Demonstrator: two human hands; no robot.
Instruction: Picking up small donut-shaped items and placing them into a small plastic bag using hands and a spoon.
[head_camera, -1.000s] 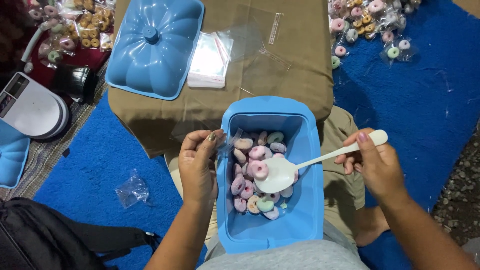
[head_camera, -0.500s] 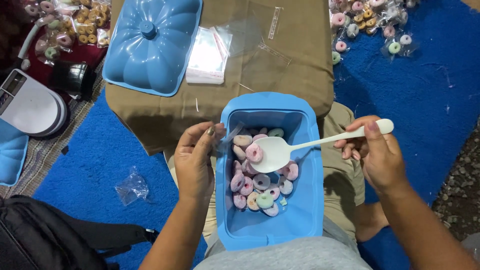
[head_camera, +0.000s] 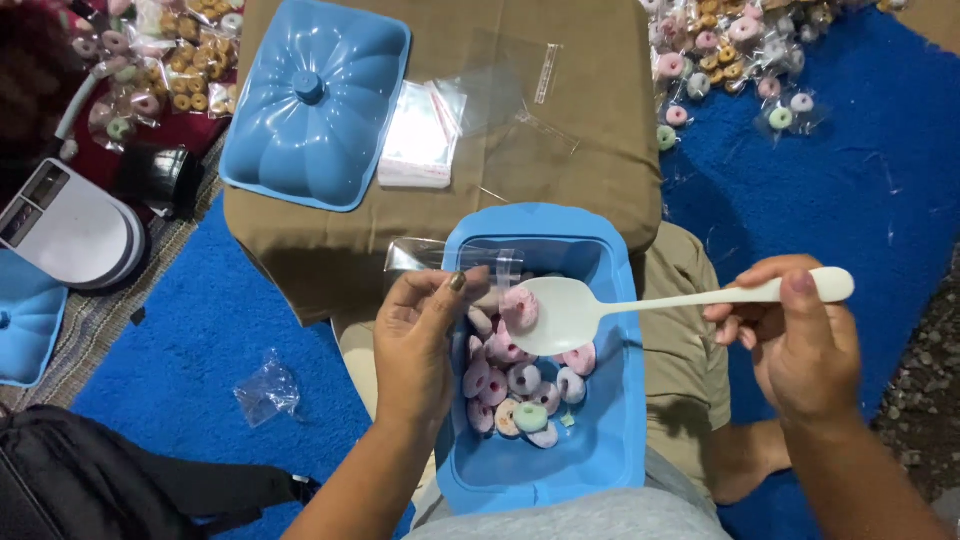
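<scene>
Your right hand (head_camera: 800, 345) is closed around the handle end of a white spoon (head_camera: 640, 305), thumb on top, with the bowl held level above the blue tub (head_camera: 600, 440) on your lap. One pink ring-shaped sweet (head_camera: 520, 305) lies in the spoon's bowl, at its left edge. Your left hand (head_camera: 420, 345) is partly curled, its fingertips pinching a small clear plastic bag (head_camera: 455, 258) by the mouth; the bag's opening sits just beside the spoon, at the tub's upper left corner. The tub holds a loose heap of pink, white and green ring sweets (head_camera: 520, 395) towards its middle, with bare blue floor showing nearer you. Beyond the tub stands a brown cloth-covered surface (head_camera: 590, 150) bearing the blue lid (head_camera: 315, 100), a stack of clear bags (head_camera: 418, 140) just beside it, and a loose empty bag. Filled bags of sweets (head_camera: 730, 55) lie on the blue mat at upper right; a white scale (head_camera: 65, 225) sits at left.
</scene>
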